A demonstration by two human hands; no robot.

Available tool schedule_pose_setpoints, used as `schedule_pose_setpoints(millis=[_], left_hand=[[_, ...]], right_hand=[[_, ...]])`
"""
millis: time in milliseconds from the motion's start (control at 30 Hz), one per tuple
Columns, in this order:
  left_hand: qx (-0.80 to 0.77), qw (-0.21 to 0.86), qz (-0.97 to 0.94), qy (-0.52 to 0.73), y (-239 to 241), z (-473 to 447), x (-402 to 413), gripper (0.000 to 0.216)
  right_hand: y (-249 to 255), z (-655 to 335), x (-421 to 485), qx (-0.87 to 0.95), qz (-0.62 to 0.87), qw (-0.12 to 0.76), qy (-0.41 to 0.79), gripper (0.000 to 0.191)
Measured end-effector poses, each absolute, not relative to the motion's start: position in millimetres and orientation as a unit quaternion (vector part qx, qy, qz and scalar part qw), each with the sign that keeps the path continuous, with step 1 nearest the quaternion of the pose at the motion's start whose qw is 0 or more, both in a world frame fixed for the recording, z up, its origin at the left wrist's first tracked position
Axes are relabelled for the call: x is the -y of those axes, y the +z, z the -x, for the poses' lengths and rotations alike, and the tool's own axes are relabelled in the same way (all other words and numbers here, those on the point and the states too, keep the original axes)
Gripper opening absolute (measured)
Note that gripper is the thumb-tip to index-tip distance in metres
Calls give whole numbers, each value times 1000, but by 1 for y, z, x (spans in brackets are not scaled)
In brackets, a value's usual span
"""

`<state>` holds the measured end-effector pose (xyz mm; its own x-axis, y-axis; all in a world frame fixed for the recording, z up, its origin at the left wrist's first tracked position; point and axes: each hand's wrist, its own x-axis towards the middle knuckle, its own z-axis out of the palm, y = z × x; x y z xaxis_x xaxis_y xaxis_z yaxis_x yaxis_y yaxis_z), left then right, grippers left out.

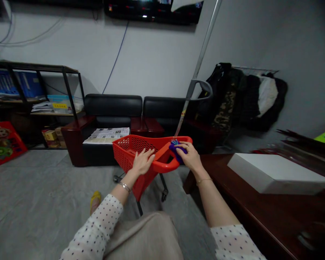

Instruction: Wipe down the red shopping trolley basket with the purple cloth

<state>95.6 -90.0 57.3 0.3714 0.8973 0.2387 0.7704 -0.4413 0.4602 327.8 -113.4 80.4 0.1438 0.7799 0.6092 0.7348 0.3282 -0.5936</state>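
Observation:
A red plastic shopping cart with a perforated basket and dark caster wheels stands in front of me. My left hand lies on the cart near its handle end, with its fingers stretched out and apart. My right hand is closed on a purple cloth and presses it against the right side of the cart's handle. Light-blue strands show at the top of the cloth. Part of the cloth is hidden under my fingers.
A metal pole with a grey loop handle rises behind the cart. Black armchairs stand by the wall, newspapers on one seat. To the right, a white box sits on a dark wooden table. A shelf is at left.

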Motion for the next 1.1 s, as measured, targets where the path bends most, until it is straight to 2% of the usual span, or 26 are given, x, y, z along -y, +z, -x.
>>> schedule_pose_setpoints(millis=[100, 233, 333, 467, 633, 767, 933, 1100], left_hand=[[-526, 119, -803, 252, 44, -124, 91, 58], [-462, 129, -851, 212, 39, -118, 81, 60], [-520, 109, -838, 124, 34, -82, 58, 58], [-541, 93, -830, 104, 20, -55, 39, 58], [-534, 50, -840, 87, 11, -75, 40, 68], [-493, 81, -865, 48, 11, -70, 34, 63], [-522, 74, -849, 24, 4, -49, 36, 61], [-532, 76, -843, 11, 4, -59, 56, 61]], right_hand=[[78, -310, 146, 692, 549, 468, -16, 27], [79, -323, 160, 696, 570, 435, -39, 26], [80, -357, 148, 679, 593, 429, -56, 26], [80, -398, 121, 645, 650, 394, -77, 24], [74, -421, 95, 578, 728, 341, -140, 30], [62, -424, 85, 542, 726, 367, -214, 35], [53, -421, 70, 524, 710, 398, -252, 34], [25, -364, 68, 538, 676, 419, -280, 30]])
